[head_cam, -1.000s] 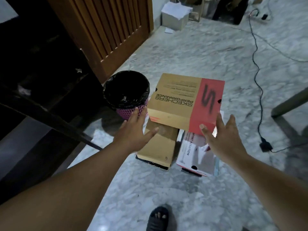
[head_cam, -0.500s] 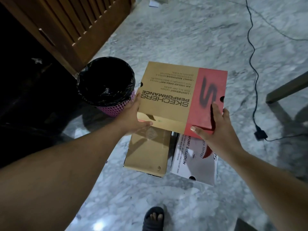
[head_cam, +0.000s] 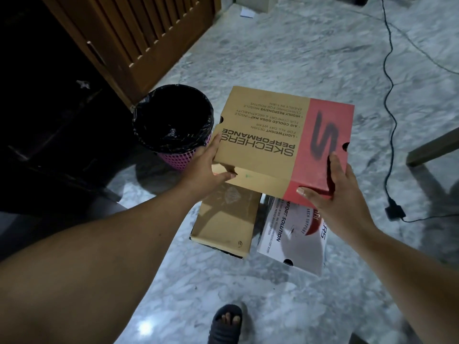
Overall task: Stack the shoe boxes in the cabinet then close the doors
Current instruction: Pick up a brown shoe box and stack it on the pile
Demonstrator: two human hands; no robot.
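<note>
A brown and red Skechers shoe box (head_cam: 280, 140) is held above the floor between both hands. My left hand (head_cam: 206, 170) grips its left end, thumb on the near side. My right hand (head_cam: 332, 192) grips its red right end, fingers over the lid and thumb on the front. Under it, on the marble floor, lie a plain brown shoe box (head_cam: 226, 219) and a white shoe box (head_cam: 293, 237) side by side. The dark open cabinet (head_cam: 49, 125) is at the left, its slatted wooden door (head_cam: 149, 38) swung open.
A pink mesh bin with a black liner (head_cam: 173, 125) stands by the cabinet, just left of the held box. A black cable with a plug (head_cam: 390, 125) runs down the floor at right. A table leg (head_cam: 432, 150) is at the right edge. My sandalled foot (head_cam: 226, 324) is below.
Both hands reached the top box, took hold of its ends and lifted it slightly off the two lower boxes. The camera tilted down and closer.
</note>
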